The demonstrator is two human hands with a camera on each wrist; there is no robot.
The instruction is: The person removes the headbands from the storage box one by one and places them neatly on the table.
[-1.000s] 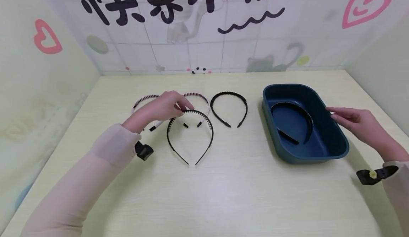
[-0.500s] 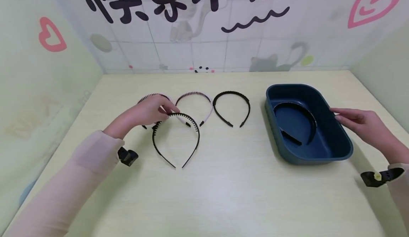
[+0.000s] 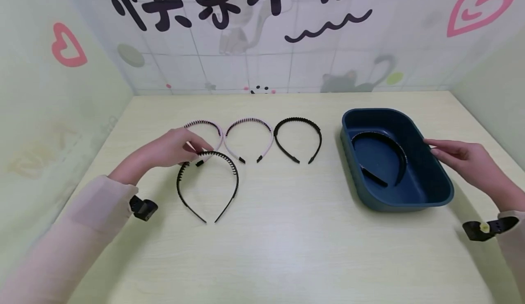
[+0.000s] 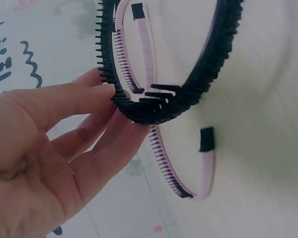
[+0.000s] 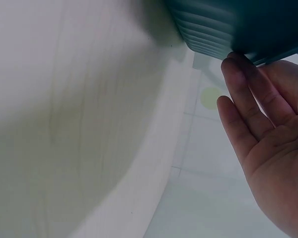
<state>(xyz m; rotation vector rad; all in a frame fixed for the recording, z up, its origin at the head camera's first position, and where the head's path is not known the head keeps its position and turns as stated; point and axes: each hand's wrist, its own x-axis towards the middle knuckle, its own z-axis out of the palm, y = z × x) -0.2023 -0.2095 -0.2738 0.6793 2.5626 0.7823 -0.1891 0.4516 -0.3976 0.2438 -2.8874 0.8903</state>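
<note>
A black toothed headband (image 3: 237,185) hangs from my left hand (image 3: 174,148), ends pointing down toward the front of the table. In the left wrist view, thumb and fingertips pinch the band (image 4: 149,116) at the top of its curve. Behind it lies a pink headband (image 3: 222,135) with black teeth, partly covered by the hand. My right hand (image 3: 471,160) holds the right rim of a dark blue plastic basin (image 3: 389,207), with the thumb below the index finger. Inside this basin lies a black headband (image 3: 402,153).
Another pink headband (image 3: 249,120) and a black headband (image 3: 298,119) lie in a row on the pale wooden table (image 3: 295,249). A printed cloth wall (image 3: 246,62) closes off the back edge, with walls on both sides.
My left hand has carried the black toothed headband leftward and slightly toward me, uncovering more of the pink headbands. My right hand stays at the basin's rim. The head view has shifted slightly.
</note>
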